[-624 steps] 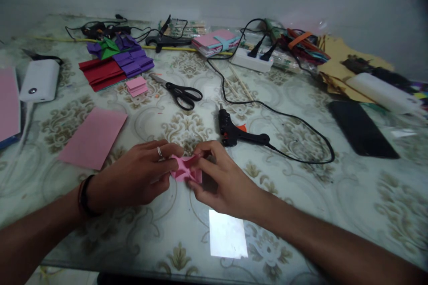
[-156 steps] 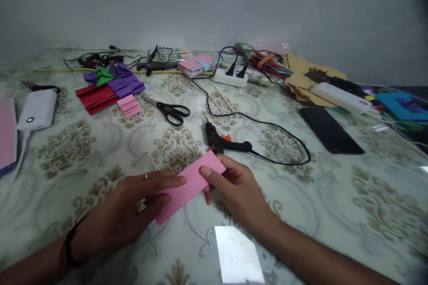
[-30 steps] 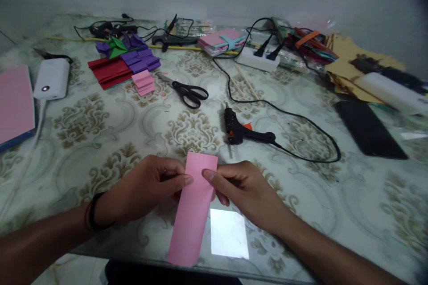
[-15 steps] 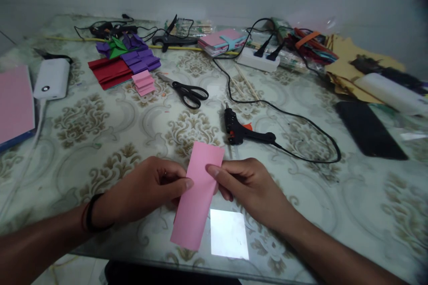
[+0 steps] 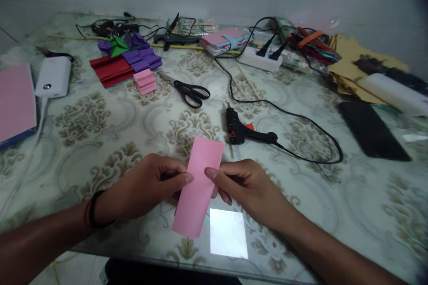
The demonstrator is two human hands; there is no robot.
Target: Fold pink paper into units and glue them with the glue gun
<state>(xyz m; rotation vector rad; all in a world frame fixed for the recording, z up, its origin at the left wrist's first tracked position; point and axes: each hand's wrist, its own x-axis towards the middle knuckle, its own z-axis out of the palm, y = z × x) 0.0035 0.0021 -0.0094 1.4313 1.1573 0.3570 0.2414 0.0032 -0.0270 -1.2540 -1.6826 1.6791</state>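
Observation:
A strip of pink paper is held slanted above the front of the table, its far end leaning right. My left hand pinches its left edge, thumb on top and fingers tucked behind. On the opposite edge, my right hand grips with the thumb pressed on the face; its other fingers are partly hidden beneath. Just beyond the strip lies a black glue gun, nozzle pointing away. Farther back are black-handled scissors and a small pleated pink paper.
Folded red paper and purple paper lie at the back left. A white power bank sits by pink sheets. The glue gun's cord loops toward a power strip. A black phone lies at the right.
The pink strip has tilted slightly, so its near end sits higher in view. Both hands keep their hold on it. The whole view has shifted a little.

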